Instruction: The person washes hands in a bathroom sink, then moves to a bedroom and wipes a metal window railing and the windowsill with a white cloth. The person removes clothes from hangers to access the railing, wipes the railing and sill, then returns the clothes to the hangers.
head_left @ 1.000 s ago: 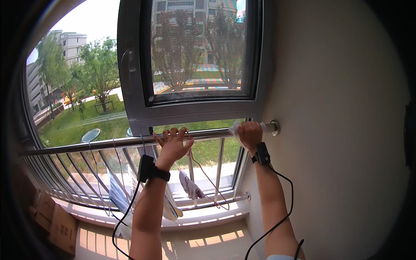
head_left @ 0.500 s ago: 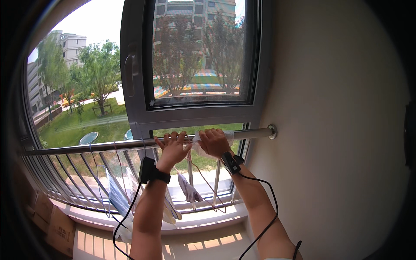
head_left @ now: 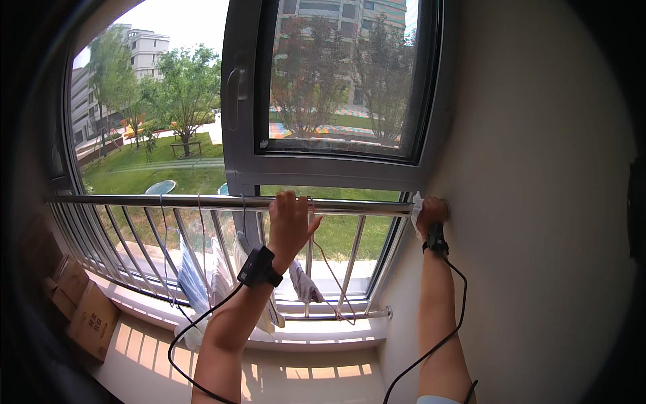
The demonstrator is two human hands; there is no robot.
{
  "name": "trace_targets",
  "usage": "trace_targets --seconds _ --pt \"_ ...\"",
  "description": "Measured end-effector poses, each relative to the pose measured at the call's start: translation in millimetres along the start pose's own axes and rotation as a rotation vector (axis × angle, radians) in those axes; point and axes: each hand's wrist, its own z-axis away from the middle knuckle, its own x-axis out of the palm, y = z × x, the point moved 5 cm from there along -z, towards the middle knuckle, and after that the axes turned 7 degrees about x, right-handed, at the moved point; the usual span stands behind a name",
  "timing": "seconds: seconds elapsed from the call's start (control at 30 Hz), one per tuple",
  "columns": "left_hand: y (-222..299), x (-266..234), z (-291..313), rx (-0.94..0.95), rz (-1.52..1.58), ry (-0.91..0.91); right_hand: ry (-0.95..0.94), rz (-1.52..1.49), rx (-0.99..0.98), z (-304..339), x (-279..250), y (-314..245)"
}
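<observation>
A shiny metal rail (head_left: pixel 363 206) runs across in front of the window to the right wall. At its wall end, my right hand (head_left: pixel 433 213) is closed round a thin white cloth (head_left: pixel 417 207) pressed against the rail; the palm side is hidden. My left hand (head_left: pixel 289 219) has its fingers hooked over the rail further left, with the thumb sticking out to the right. Beside that thumb hangs a pinkish wire hanger (head_left: pixel 328 259) from the rail. A grey-purple crumpled garment (head_left: pixel 305 283) dangles at its lower part.
More hangers with light garments (head_left: pixel 193 276) hang left of my left forearm. Metal balusters (head_left: pixel 351 259) stand below the rail, before the grey-framed window (head_left: pixel 343 176). Cardboard boxes (head_left: pixel 93 322) are stacked at the lower left. A black cable (head_left: pixel 464 296) trails from each wrist device.
My right hand has slid with the white cloth along the rail to the wall end. My left hand remains on the rail, its fingers now closer together. The view has shifted.
</observation>
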Motion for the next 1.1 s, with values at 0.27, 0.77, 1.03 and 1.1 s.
trace_targets --seconds 0.27,0.77,1.03,1.1 --pt "29 57 47 -0.712 1.017 -0.513 0.003 0.033 -0.003 -7 -11 -39" --pt "-33 19 68 -1.092 1.503 -0.311 -0.453 -0.402 -0.225 -44 19 -309" --pt "-44 12 64 -1.113 1.516 -0.276 -0.206 -0.332 -0.413 -28 -3 -223" --pt "-43 12 66 -1.106 1.534 -0.28 -0.302 -0.213 -0.288 -26 -14 -143"
